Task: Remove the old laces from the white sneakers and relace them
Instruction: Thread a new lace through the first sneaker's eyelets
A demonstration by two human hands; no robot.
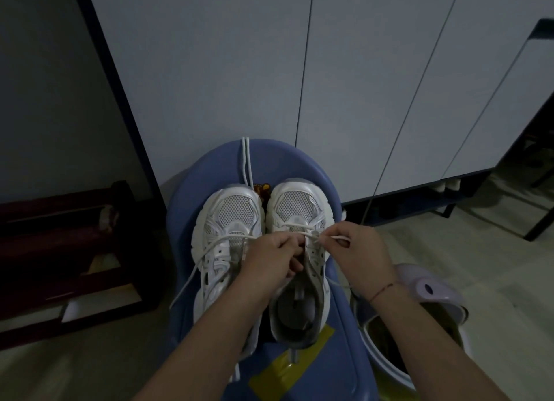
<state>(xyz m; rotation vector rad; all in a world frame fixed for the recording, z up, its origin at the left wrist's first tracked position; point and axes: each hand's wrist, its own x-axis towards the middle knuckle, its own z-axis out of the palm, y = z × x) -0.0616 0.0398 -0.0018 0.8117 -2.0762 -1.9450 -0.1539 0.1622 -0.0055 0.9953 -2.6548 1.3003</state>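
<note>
Two white sneakers stand side by side, toes pointing away, on a blue stool. The left sneaker has empty eyelets. The right sneaker carries a white lace across its lowest eyelets. My left hand grips the tongue and inner eyelet edge of the right sneaker. My right hand pinches the lace's end close to the outer eyelets. One strand of lace trails across the left sneaker and down over the stool's left edge. A second white lace, doubled, lies on the stool beyond the toes.
Yellow tape is stuck on the stool near me. A lavender-lidded bin stands at the right, close to my right forearm. White cabinet doors rise behind the stool. A dark wooden rack sits low on the left.
</note>
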